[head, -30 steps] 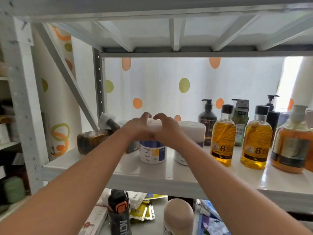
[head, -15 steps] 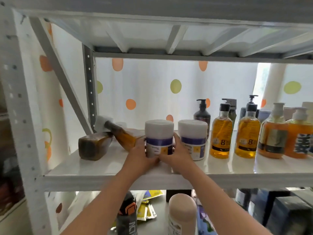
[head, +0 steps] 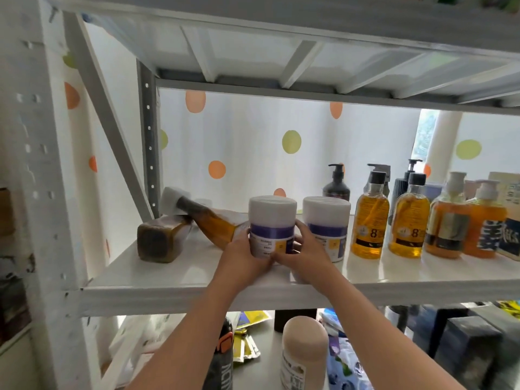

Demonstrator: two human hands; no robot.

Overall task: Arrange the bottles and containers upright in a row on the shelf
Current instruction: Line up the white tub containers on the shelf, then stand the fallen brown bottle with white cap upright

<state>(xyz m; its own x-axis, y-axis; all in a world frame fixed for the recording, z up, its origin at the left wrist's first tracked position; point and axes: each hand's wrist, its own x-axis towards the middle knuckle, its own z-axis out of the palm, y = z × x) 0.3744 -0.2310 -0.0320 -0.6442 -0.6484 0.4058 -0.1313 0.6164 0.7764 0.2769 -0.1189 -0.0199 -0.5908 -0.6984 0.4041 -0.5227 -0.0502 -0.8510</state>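
Observation:
A white jar with a purple band (head: 271,225) stands upright on the white shelf (head: 180,274). My left hand (head: 244,256) and my right hand (head: 305,253) clasp its lower half from both sides. A second matching jar (head: 327,223) stands just to its right. Beyond that, several upright amber bottles (head: 370,223) form a row toward the right. At the shelf's left, two brown bottles (head: 160,239) lie on their sides, one with a white cap (head: 170,199) leaning on the other.
Dark pump bottles (head: 336,187) stand behind the row. A diagonal brace (head: 112,128) and a post (head: 147,142) bound the shelf's left end. Below the shelf are a beige-capped container (head: 305,350), a black bottle (head: 223,358), packets and dark boxes (head: 467,344).
My hands went from covering the jar's lid to gripping its lower sides. The jar now stands next to the second jar, and the view has shifted left.

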